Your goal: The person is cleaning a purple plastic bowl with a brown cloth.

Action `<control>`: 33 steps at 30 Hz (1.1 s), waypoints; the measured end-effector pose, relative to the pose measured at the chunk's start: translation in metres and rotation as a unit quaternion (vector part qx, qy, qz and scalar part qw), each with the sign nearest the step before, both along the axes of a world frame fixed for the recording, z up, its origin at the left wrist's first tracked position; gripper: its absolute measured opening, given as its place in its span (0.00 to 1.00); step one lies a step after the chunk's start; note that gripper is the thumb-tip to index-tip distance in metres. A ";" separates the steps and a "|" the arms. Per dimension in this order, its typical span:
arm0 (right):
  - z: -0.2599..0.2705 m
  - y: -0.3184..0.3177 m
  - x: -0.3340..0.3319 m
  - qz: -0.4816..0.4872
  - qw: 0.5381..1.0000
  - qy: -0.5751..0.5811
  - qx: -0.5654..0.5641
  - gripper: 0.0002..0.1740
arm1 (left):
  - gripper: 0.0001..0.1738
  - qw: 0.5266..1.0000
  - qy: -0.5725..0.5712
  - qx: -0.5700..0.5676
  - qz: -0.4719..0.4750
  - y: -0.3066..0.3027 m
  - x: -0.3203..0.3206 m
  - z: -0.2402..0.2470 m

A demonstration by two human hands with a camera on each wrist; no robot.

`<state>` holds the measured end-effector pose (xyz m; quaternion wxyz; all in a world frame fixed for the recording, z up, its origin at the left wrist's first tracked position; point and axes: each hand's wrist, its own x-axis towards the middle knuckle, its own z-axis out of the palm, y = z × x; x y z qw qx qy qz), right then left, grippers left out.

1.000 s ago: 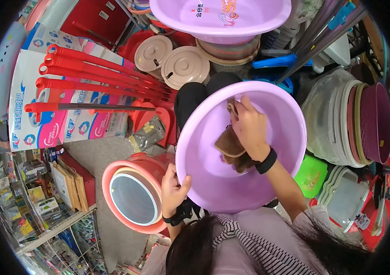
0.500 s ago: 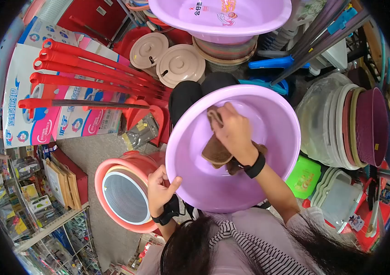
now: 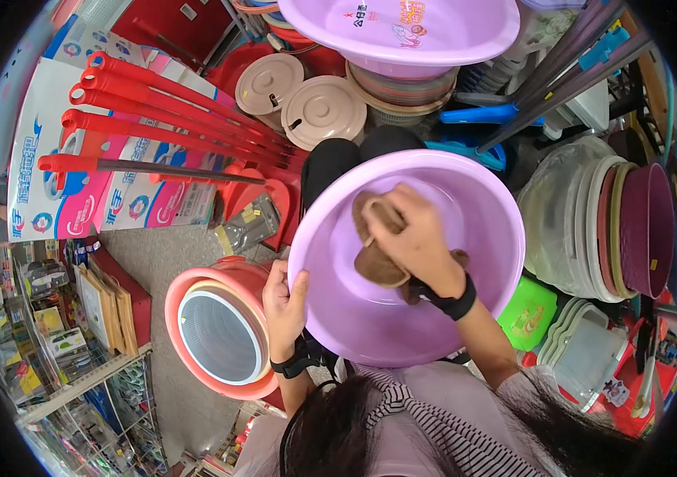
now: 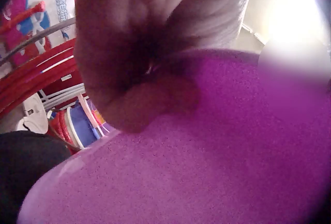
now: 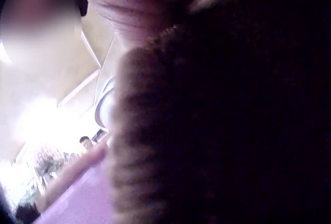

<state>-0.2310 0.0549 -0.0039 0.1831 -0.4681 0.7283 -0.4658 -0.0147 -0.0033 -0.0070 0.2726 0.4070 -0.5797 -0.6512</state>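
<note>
A light purple plastic basin [image 3: 474,215] is tipped toward me over dark-clothed knees [image 3: 330,167]. My left hand [image 3: 284,306] grips its left rim with the thumb along the edge; the left wrist view shows that hand close up against the purple wall [image 4: 181,177]. Inside the basin, my right hand [image 3: 422,242] pinches a brown cloth [image 3: 380,266] with a pale stitched edge. Part of the cloth folds up over the fingers, and the rest hangs below toward the basin floor. In the right wrist view the ribbed cloth edge [image 5: 137,146] fills much of the picture.
A coral bucket [image 3: 219,290] holding a grey-white strainer stands at the left. Red-handled poles [image 3: 171,135] lean across boxes behind it. Lidded beige pails [image 3: 324,111], another purple basin [image 3: 402,32], and stacked tubs [image 3: 649,230] crowd the back and right.
My right hand has shifted slightly toward me within the basin, and the cloth's upper part is now folded out wider around the fingers. The left hand keeps its hold on the rim.
</note>
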 end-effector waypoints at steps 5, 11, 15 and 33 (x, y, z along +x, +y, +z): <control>0.053 0.016 -0.030 -0.179 0.972 0.039 -0.148 0.08 | 0.11 0.994 -0.024 0.028 0.099 0.023 0.000 -0.004; 0.075 0.025 -0.044 -0.296 0.935 0.010 -0.196 0.08 | 0.13 0.994 0.000 0.082 0.072 0.031 0.001 0.015; 0.067 0.027 -0.051 -0.303 0.935 0.005 -0.184 0.08 | 0.22 0.999 -0.036 0.032 -0.003 0.012 0.022 0.005; 0.067 0.020 -0.015 -0.198 0.965 0.041 -0.165 0.06 | 0.16 0.998 0.024 0.046 0.033 0.019 -0.002 -0.001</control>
